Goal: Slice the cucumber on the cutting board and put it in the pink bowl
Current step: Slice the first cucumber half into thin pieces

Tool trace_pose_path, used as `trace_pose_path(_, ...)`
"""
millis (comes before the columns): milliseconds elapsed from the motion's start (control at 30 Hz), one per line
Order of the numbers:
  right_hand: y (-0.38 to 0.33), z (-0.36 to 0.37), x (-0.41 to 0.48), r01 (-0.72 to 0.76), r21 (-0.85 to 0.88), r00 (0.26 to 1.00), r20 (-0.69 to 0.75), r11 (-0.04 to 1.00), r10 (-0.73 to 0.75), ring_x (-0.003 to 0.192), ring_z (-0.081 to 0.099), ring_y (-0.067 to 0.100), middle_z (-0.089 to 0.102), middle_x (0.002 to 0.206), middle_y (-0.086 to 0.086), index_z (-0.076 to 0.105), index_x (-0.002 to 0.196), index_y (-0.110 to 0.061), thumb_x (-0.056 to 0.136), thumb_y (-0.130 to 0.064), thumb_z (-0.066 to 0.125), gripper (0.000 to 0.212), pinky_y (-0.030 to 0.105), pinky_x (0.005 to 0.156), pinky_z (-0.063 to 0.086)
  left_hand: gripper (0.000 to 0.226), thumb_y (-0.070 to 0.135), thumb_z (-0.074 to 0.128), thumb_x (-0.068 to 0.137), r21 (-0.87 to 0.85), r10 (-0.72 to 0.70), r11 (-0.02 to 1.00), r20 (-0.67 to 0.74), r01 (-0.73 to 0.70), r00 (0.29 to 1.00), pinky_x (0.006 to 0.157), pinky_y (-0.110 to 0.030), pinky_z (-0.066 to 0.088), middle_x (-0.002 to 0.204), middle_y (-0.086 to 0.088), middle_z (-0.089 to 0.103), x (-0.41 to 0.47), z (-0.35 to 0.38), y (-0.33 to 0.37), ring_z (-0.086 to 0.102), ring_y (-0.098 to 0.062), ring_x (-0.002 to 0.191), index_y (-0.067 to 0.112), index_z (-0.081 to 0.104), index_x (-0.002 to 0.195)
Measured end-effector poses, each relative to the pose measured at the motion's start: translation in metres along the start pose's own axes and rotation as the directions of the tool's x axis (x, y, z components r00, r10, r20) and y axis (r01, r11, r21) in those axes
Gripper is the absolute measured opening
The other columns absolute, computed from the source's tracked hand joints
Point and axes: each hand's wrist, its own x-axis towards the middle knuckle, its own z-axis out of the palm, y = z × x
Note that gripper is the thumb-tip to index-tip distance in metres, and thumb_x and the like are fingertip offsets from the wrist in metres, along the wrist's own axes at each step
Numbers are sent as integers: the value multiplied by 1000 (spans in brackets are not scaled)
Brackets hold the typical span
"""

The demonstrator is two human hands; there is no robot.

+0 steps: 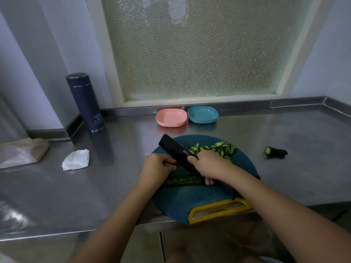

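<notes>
Watching my feed: right hand (207, 166) wraps the black knife (173, 148) handle, left hand (157, 168) curls its fingers down on the cucumber (182, 180) on the teal cutting board (180, 203), slices (222, 149) piled behind, pink bowl (171, 117) further back by the wall

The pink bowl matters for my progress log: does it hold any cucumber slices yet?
No, the pink bowl shows only its bare inside, while the cucumber slices lie piled on the cutting board.
</notes>
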Motion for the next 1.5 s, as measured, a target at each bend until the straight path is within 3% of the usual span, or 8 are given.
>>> trace_pose_path(133, 3, 0, 0, 41, 17, 999, -22, 999, -40, 38, 56, 19, 61, 58, 14, 54, 94, -1, 101, -41, 31, 46, 21, 37, 40, 17, 9, 71, 80, 20, 6, 1000, -59, -5, 998, 57, 1, 39, 86, -1, 71, -1, 4, 2, 54, 2, 63, 9, 74, 96)
trace_pose_path(333, 0, -1, -2, 56, -10, 998, -18, 998, -56, 37, 54, 18, 60, 54, 13, 54, 90, -1, 101, -40, 31, 46, 21, 39, 41, 17, 11, 70, 81, 66, 40, 997, -83, -34, 996, 72, -10, 42, 94, -3, 72, -3, 4, 5, 58, -5, 75, 9, 74, 97)
trace_pose_path(533, -4, 0, 0, 53, -79, 998, -20, 995, -55, 34, 53, 17, 57, 48, 10, 52, 82, -4, 101, -41, 32, 46, 22, 42, 45, 18, 11, 71, 80, 65, 54, 997, -93, -48, 994, 69, -6, 37, 93, -4, 73, -3, 5, 4, 57, -5, 75, 8, 74, 97)
trace_pose_path(767, -4, 0, 1, -6, -56, 1000, -11, 998, 5, 34, 53, 16, 58, 50, 10, 55, 103, 4, 101, -39, 31, 50, 22, 42, 44, 14, 11, 71, 79, 75, 64, 996, -94, -57, 994, 57, 2, 37, 87, -3, 73, -3, 5, 3, 57, -4, 67, 9, 75, 93)
trace_pose_path(867, -1, 0, 2, 9, -16, 1000, -9, 1000, -9, 37, 54, 18, 61, 55, 13, 53, 91, 0, 102, -40, 30, 47, 21, 41, 42, 13, 11, 72, 79, 64, 62, 996, -95, -56, 993, 59, -1, 41, 85, -2, 72, -3, 6, 3, 58, -4, 66, 10, 74, 92)
trace_pose_path(1000, 4, -1, 1, 33, 36, 999, -3, 999, -33, 39, 55, 18, 62, 61, 15, 53, 98, 1, 101, -40, 31, 47, 21, 36, 39, 13, 12, 72, 79, 60, 52, 997, -101, -46, 994, 61, -4, 42, 86, -1, 72, -3, 6, 3, 59, -5, 69, 10, 75, 91)
trace_pose_path(1133, 2, -3, -2, 77, 28, 997, -3, 997, -77, 39, 55, 18, 61, 57, 14, 46, 77, -9, 101, -40, 31, 42, 20, 36, 39, 10, 12, 72, 79, 59, 44, 998, -104, -38, 994, 58, -2, 40, 84, 0, 72, -4, 5, 6, 54, 0, 63, 9, 75, 88)
trace_pose_path(1500, -4, -4, -4, 61, -43, 998, 32, 997, -60, 39, 56, 19, 59, 53, 12, 55, 100, 1, 101, -40, 33, 47, 26, 45, 49, 11, 14, 72, 80, 80, 33, 997, -118, -23, 992, 69, -13, 42, 86, -1, 71, -5, 6, 6, 56, -4, 68, 9, 74, 89)
